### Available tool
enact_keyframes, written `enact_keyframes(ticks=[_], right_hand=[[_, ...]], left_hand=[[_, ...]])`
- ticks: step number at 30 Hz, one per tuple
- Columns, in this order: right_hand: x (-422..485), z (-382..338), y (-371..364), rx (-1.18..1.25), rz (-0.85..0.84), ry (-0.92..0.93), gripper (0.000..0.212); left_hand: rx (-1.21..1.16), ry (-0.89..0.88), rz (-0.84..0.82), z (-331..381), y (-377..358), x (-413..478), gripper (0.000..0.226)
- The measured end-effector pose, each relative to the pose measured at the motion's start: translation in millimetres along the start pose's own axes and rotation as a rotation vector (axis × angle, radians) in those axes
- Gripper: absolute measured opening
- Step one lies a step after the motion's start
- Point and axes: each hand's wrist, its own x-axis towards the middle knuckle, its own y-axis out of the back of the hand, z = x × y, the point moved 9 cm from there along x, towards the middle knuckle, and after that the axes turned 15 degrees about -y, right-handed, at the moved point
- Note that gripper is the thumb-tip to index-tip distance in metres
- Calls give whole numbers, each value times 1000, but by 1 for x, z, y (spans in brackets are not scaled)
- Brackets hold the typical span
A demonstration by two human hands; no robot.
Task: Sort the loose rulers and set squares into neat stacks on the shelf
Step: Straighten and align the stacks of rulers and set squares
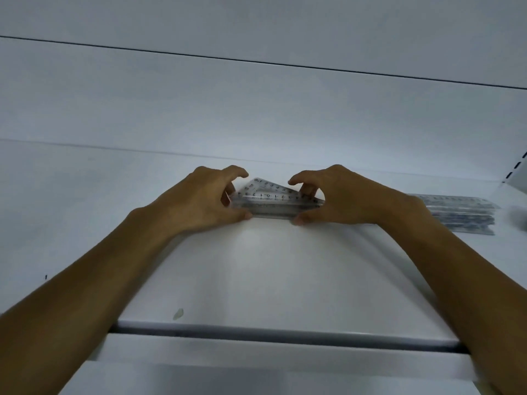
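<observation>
Clear plastic set squares (273, 200) read 2-1-0-1-2.

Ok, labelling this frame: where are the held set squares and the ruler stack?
set squares (273, 198), head view, numbered front edge.
ruler stack (462, 214), head view, middle of the stack.

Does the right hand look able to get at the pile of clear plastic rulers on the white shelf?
Likely not yet: the right hand grips the clear set squares. The pile of clear plastic rulers lies unobstructed beside its wrist.
</observation>
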Motion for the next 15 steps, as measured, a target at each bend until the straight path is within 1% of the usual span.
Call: enact_keyframes(ticks=[3,5,11,15], right_hand=[[0,-4,0,15,6,38,51],[0,-8,0,23,14,63,45],[2,-11,-1,46,45,88,39],[2,-10,-2,61,35,84,40]], left_hand=[[-23,16,6,-2,-1,0,62],[-37,21,18,-2,-1,0,59],[-40,20,34,0,0,-2,55],[-40,19,15,-1,-2,-2,59]])
